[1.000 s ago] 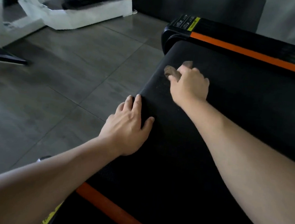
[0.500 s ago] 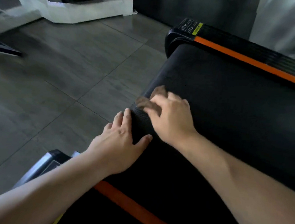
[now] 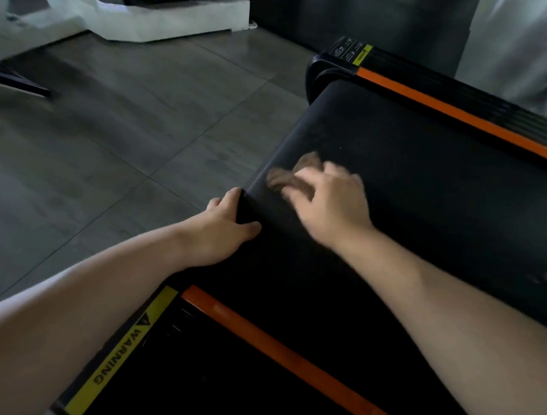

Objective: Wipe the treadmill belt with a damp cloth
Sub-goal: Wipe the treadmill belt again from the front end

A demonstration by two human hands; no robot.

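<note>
**A:** Where is the cloth lying?

**B:** I am seeing the cloth (image 3: 287, 175) on the treadmill belt (image 3: 429, 203), at the belt's rounded end. The right hand (image 3: 327, 208) is pressing it down with spread fingers. The left hand (image 3: 221, 232) is gripping that end's edge, just beside the cloth.

**A:** And the next stroke?

**B:** The belt's long axis is running rightward from the cloth, so I am judging the right hand suits it.

**A:** Any writing?

**B:** "WARNING" on the yellow label (image 3: 119, 355) beside the belt.
</note>
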